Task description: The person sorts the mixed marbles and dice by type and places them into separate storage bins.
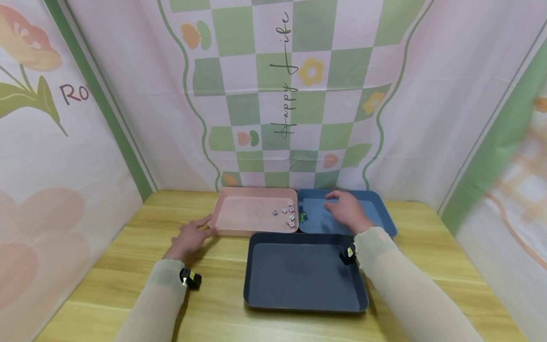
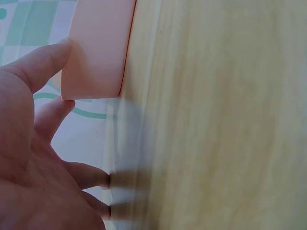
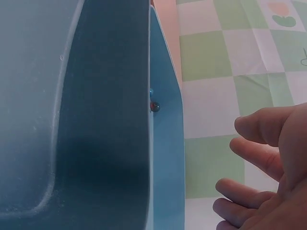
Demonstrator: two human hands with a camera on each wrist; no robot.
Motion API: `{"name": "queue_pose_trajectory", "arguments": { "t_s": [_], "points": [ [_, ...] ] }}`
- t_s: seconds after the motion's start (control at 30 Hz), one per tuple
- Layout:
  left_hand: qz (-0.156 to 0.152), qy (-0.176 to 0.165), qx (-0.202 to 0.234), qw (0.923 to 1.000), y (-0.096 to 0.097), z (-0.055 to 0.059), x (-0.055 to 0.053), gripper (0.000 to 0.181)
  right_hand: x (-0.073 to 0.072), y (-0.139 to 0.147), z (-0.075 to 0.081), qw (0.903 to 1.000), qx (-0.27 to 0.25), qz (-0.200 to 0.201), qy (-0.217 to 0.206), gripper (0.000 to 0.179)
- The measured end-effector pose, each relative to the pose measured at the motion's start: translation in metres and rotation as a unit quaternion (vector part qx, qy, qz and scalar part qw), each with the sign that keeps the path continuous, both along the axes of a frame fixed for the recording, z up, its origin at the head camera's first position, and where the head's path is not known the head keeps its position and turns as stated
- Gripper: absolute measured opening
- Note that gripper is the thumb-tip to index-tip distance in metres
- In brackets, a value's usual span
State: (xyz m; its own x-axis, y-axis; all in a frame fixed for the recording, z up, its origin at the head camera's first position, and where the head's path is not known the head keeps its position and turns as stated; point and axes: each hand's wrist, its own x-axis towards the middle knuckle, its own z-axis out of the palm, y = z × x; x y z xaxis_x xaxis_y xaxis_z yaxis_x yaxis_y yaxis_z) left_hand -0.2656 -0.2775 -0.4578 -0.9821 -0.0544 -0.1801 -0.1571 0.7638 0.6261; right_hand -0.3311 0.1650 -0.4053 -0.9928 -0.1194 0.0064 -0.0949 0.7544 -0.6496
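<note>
My left hand (image 1: 190, 238) rests at the near left corner of a pink tray (image 1: 239, 211), fingers spread. In the left wrist view its thumb touches the tray's wall (image 2: 98, 52) and the index fingertip meets the corner; two other fingertips lie near the table surface. White dice (image 1: 291, 219), several of them, are gathered in the pink tray's right end. Over the blue tray (image 1: 316, 209) hangs my right hand (image 1: 347, 209), its fingers loosely bent and holding nothing. Small glass marbles (image 1: 303, 216) lie along the blue tray's left side, partly hidden in the right wrist view.
A larger dark grey tray (image 1: 303, 275) stands in front of both coloured trays, below the right wrist. The wooden table (image 1: 213, 294) ends at a patterned curtain (image 1: 278, 95) behind, with more curtain at both sides.
</note>
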Motion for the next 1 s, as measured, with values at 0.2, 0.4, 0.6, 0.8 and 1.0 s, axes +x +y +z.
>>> {"name": "queue_pose_trajectory", "arguments": {
  "t_s": [0.2, 0.4, 0.6, 0.8, 1.0],
  "points": [
    [-0.003, 0.003, -0.004, 1.0000, 0.000, -0.001, -0.001, 0.068, 0.002, -0.002, 0.001, 1.0000, 0.001, -0.001, -0.004, 0.040],
    [0.001, 0.001, -0.001, 1.0000, 0.000, -0.003, -0.004, 0.069, 0.013, -0.004, 0.008, 0.9995, -0.023, -0.013, -0.017, 0.040],
    [0.007, 0.002, 0.006, 1.0000, -0.001, -0.001, -0.005, 0.069, 0.031, -0.001, 0.017, 0.9987, -0.050, -0.009, -0.007, 0.042],
    [0.009, 0.006, 0.029, 0.9995, 0.006, 0.002, -0.004, 0.074, 0.057, 0.005, 0.027, 0.9973, -0.054, -0.004, 0.050, 0.044],
    [0.012, 0.015, -0.005, 0.9998, 0.019, 0.009, 0.006, 0.075, 0.090, 0.006, 0.038, 0.9982, -0.007, -0.006, 0.060, 0.049]
  ]
}}
